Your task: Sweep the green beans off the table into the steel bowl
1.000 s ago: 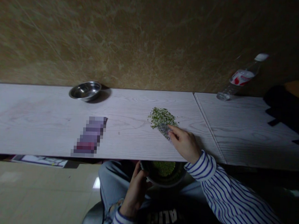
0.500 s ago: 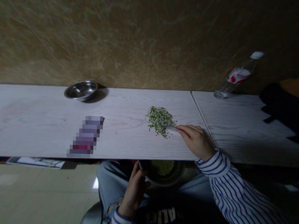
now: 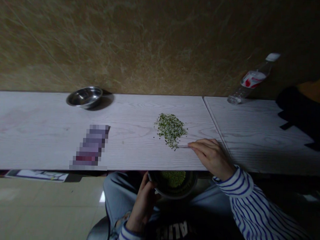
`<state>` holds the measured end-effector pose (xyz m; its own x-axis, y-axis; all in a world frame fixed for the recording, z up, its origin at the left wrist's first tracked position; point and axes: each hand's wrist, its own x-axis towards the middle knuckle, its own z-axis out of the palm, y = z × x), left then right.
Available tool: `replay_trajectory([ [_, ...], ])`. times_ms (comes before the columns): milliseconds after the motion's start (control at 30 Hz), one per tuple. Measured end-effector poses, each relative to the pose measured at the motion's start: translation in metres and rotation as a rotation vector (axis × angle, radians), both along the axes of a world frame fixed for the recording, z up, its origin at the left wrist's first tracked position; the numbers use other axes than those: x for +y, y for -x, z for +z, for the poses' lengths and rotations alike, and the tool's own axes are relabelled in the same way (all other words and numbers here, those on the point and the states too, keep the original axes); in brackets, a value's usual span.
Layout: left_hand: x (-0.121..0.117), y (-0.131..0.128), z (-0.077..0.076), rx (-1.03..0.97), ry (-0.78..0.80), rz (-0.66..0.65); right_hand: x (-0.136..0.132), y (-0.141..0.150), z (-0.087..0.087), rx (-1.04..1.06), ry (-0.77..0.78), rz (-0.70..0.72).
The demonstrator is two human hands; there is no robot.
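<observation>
Small green beans (image 3: pixel 171 126), like mung beans, lie spread in one loose patch on the white table (image 3: pixel 130 143). My right hand (image 3: pixel 213 156) is closed in a pinch on a thin pale tool (image 3: pixel 183 146). The tool's tip is at the near right edge of the patch; its exact kind is too fine to make out. Below the table edge, my left hand (image 3: pixel 146 198) grips the left rim of a metal bowl (image 3: pixel 177 196) above my lap. More green beans (image 3: pixel 173 179) lie in this bowl. The table edge hides its far side.
An empty steel bowl (image 3: pixel 85 97) stands at the back left, by the wall. Nearer the front lies a flat pixelated item (image 3: pixel 91 145). A clear plastic bottle (image 3: pixel 250 81) with a white cap stands at the back right, beside dark cloth (image 3: pixel 301 118).
My right hand has drawn the thin tool toward me, from inside the patch to its near edge. My left hand and the bowl have stayed in place.
</observation>
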<state>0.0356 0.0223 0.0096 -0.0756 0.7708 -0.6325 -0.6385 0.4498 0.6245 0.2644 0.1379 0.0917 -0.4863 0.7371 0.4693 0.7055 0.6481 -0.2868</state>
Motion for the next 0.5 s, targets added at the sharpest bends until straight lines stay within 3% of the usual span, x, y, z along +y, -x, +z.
replay_trajectory([
  [233,0.000,0.000,-0.001,0.047,0.008,-0.021,0.008,-0.015,-0.008,0.007,-0.039,-0.233],
  [500,0.000,-0.001,0.007,0.001,-0.020,0.010,0.003,-0.013,-0.012,-0.024,-0.008,-0.159],
])
